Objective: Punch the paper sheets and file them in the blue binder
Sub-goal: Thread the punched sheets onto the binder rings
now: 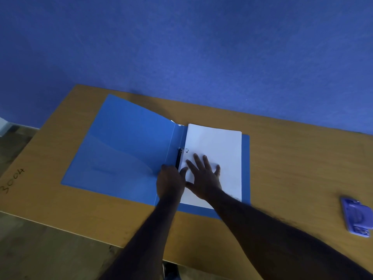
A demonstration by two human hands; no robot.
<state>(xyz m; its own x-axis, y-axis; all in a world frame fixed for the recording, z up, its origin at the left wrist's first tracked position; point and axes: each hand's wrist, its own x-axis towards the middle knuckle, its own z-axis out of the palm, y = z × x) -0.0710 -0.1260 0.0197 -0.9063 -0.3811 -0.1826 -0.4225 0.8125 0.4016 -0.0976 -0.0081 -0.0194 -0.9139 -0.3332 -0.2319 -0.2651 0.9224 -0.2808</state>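
Filing is being finished in the binder [121,148].
Sheets [218,144] are being pressed under the spread right hand [203,176]; grip of the left hand [170,180] beside it unclear.

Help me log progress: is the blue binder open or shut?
Open. The blue binder lies spread on the table, one cover folded out, the paper sheets on its other half under the right hand.

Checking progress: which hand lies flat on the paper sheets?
The right hand, fingers spread on the paper sheets; the left hand sits by the spine of the blue binder.
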